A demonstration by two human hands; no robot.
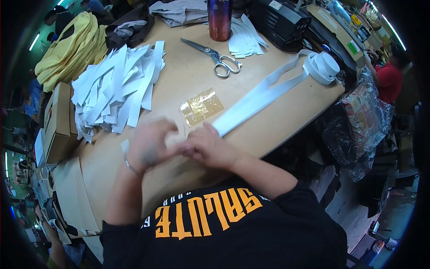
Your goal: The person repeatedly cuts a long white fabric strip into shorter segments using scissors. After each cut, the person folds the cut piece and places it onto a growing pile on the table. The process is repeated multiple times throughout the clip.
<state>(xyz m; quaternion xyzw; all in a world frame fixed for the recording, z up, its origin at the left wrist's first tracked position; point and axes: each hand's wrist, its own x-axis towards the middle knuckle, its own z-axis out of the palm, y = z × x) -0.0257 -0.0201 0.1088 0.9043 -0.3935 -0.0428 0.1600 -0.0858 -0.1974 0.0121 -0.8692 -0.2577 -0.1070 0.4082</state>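
Observation:
My left hand (152, 143) is blurred over the table, curved fingers raised and thumb reaching toward my right hand. My right hand (206, 145) is closed on the near end of a long white strip (251, 105), which runs back to a loose white roll (322, 67). A translucent yellowish patch (201, 105) lies on the table just beyond my hands. A small white piece (124, 144) shows beside my left wrist. A pile of cut white strips (112, 89) lies at the left, and silver scissors (215, 58) lie farther back.
On the table (273, 125) are yellow cloth (71, 49), a cardboard box (60, 121), a red-purple bottle (219, 20), more strips (246, 40) and a black machine (277, 24). A plastic-wrapped bundle (358, 130) stands right. Other people (387, 80) are around the edges.

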